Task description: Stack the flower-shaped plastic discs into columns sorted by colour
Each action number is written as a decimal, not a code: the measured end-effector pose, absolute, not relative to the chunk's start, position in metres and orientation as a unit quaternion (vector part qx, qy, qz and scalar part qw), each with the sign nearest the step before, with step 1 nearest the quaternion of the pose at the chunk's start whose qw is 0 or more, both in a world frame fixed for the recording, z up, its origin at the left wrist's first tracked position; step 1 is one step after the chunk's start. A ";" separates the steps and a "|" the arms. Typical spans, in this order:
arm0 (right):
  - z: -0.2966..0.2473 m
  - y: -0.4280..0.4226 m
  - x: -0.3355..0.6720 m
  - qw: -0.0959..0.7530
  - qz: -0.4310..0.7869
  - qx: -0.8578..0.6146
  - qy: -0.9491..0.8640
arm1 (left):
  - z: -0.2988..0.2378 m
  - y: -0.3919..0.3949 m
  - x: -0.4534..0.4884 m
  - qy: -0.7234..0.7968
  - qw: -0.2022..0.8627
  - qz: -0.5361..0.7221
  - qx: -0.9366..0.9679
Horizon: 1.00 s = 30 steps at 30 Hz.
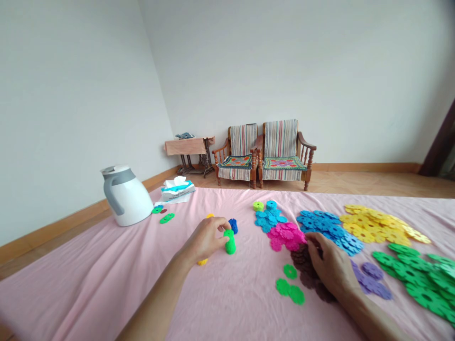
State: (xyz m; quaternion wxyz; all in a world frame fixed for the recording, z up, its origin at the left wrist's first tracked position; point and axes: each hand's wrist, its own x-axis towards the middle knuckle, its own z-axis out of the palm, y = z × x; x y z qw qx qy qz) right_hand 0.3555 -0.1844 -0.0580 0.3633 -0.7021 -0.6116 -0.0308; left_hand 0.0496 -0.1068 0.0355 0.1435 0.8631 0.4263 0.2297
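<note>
My left hand pinches the top of an upright stack of bright green snowflake discs, thumb and index finger against its side. Just behind it stands a short dark blue disc stack. Yellow discs are partly hidden by the left hand. My right hand has its thumb and fingertips closed at the right edge of the pink disc pile, apparently on a pink disc. Dark brown discs lie under and beside that hand, and several loose green discs are to their left.
A pink cloth covers the table. At the left stand a white jug and a tissue box. Blue, yellow, purple and green disc piles spread across the right. Two chairs stand beyond.
</note>
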 end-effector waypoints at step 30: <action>-0.058 -0.184 0.355 0.362 -0.045 -0.703 -0.611 | 0.016 -0.160 0.113 0.231 0.218 0.176 0.932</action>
